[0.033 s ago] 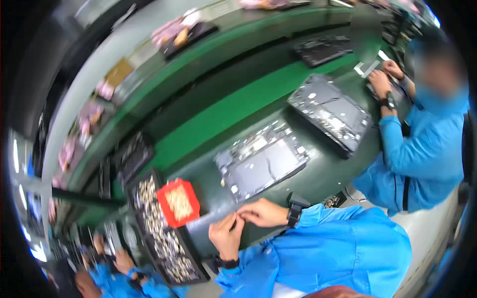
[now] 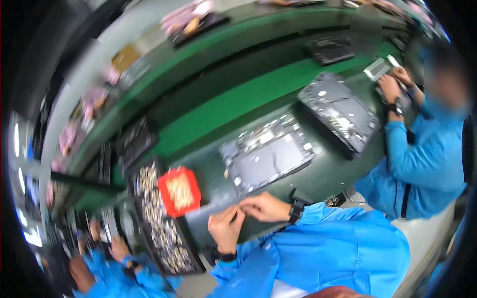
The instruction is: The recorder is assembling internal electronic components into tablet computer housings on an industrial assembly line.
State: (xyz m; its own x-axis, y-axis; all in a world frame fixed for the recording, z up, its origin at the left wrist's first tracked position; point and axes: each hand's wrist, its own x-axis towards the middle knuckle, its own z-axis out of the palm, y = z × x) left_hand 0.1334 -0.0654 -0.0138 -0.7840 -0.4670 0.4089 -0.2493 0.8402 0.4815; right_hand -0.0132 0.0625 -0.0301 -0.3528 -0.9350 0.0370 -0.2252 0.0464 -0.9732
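My left hand (image 2: 226, 229) and my right hand (image 2: 263, 206) meet at the near edge of the green bench, fingertips pinched together. Whatever lies between the fingers is too small and blurred to make out. Both wrists wear black bands below blue sleeves. Just beyond my hands lies an open grey laptop chassis (image 2: 268, 156), its insides showing. To the left of my hands a red tray (image 2: 179, 191) of small pale parts rests on a long black tray (image 2: 161, 238) filled with several small metal parts.
A second opened laptop (image 2: 340, 116) lies to the right, in front of a person in blue (image 2: 422, 164) whose hands work at the bench. Another person in blue (image 2: 112, 270) sits at lower left. A green conveyor strip (image 2: 223, 109) runs behind, with more trays beyond.
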